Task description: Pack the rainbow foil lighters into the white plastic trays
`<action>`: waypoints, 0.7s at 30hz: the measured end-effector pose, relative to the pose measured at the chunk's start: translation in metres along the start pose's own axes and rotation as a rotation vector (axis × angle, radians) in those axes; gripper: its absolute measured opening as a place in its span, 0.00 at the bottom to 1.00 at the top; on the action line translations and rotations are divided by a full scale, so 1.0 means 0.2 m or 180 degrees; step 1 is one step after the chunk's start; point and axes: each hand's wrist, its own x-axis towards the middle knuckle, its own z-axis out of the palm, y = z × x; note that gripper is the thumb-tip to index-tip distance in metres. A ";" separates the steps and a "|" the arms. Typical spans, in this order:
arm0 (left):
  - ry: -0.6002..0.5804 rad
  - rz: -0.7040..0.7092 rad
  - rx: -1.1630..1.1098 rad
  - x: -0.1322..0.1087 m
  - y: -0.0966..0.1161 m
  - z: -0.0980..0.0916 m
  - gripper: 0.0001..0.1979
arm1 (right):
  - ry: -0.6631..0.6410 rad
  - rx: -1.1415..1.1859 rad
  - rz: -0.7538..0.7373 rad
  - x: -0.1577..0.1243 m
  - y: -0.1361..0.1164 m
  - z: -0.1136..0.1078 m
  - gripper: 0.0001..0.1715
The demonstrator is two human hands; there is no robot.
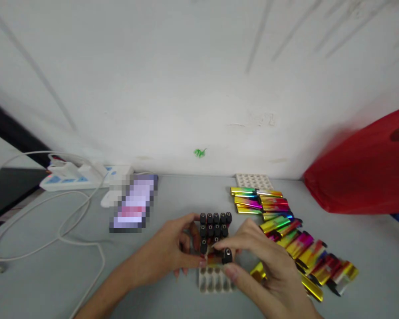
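Observation:
A pale tray (210, 283) with round holes lies on the grey table in front of me, its far rows filled with several black-capped pieces (215, 219) standing upright. My left hand (168, 257) rests at the tray's left side, fingers curled against it. My right hand (262, 266) pinches one black-capped piece (226, 255) with a shiny coloured body, held just above the tray's middle row. Beneath that hand's palm a gold piece (257, 272) shows partly.
Several shiny rainbow-coloured pieces (299, 243) lie in a row to the right. A second holed tray (253, 180) sits by the wall. A red plastic bag (365, 173) is at far right. A phone (133, 204), a power strip (83, 175) and white cables (53, 230) lie left.

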 end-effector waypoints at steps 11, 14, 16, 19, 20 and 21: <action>-0.0067 0.0112 0.0038 -0.01 0.01 0.00 0.30 | -0.0103 -0.1146 -0.0652 0.02 0.02 0.01 0.15; -0.0109 0.0183 0.0019 0.00 0.00 0.00 0.29 | -0.0082 -0.1190 -0.0608 0.02 0.01 0.01 0.14; -0.0109 0.0192 0.0018 0.00 0.00 0.00 0.30 | -0.0076 -0.1174 -0.0592 0.02 0.01 0.02 0.13; -0.0102 0.0151 0.0011 0.00 0.01 0.00 0.31 | -0.0057 -0.1232 -0.0619 0.02 0.02 0.02 0.10; -0.0103 0.0154 -0.0002 0.00 0.01 0.00 0.31 | -0.0027 -0.1266 -0.0662 0.02 0.02 0.02 0.10; -0.0104 0.0161 -0.0015 0.00 0.01 0.00 0.31 | 0.0005 -0.1301 -0.0721 0.02 0.03 0.03 0.10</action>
